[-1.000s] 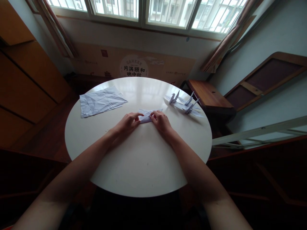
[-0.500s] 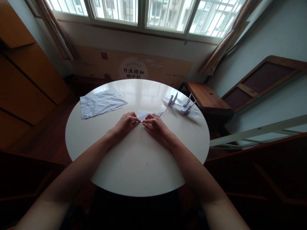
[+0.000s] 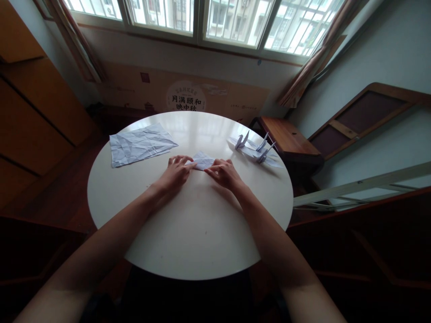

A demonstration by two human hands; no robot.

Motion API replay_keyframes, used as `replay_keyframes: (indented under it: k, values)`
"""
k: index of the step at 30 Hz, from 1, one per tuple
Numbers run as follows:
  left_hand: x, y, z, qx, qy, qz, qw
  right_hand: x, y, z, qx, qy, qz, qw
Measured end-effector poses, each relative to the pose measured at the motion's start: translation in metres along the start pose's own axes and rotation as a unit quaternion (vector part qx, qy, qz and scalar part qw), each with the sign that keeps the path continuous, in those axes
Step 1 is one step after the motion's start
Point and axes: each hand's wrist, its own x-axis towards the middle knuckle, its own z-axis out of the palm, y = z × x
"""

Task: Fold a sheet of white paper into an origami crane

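A small piece of folded white paper point(image 3: 203, 162) lies flat on the white table, its point facing away from me. My left hand point(image 3: 178, 170) is at its left corner, thumb on the near edge and fingers bent over that side. At the right corner, my right hand point(image 3: 223, 172) pinches the paper between thumb and fingers. Both hands cover the outer ends of the paper, so its full outline is hidden.
Crumpled, creased paper sheets point(image 3: 141, 146) lie at the table's left. Several folded paper cranes point(image 3: 261, 154) stand on the right. The round white table point(image 3: 188, 233) has a wooden side table point(image 3: 286, 139) beyond its right edge.
My hands have moved apart from the middle of the paper's near edge toward its two corners, uncovering the paper's middle. The view has shifted slightly.
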Motion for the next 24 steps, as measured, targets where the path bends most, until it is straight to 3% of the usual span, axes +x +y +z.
replay_keyframes:
  k: [5, 10, 15, 20, 24]
  values:
    - [-0.002, 0.006, 0.001, -0.017, -0.037, 0.054, 0.998, 0.001, -0.010, 0.004, -0.030, 0.010, -0.013, 0.999]
    - [-0.003, 0.002, 0.000, -0.026, -0.056, 0.062, 0.996, 0.002, 0.001, 0.007, 0.023, 0.071, -0.004, 0.997]
    - [-0.002, 0.001, -0.002, -0.014, -0.043, 0.020, 0.999, 0.001, 0.012, 0.011, 0.059, 0.058, 0.036, 0.996]
    - [0.000, 0.003, -0.006, -0.018, -0.026, -0.057, 0.998, 0.003, 0.009, 0.013, 0.164, 0.053, 0.008, 0.985]
    - [0.002, 0.000, -0.004, -0.033, -0.047, -0.057, 0.997, 0.004, 0.007, 0.018, 0.206, 0.055, -0.013, 0.977]
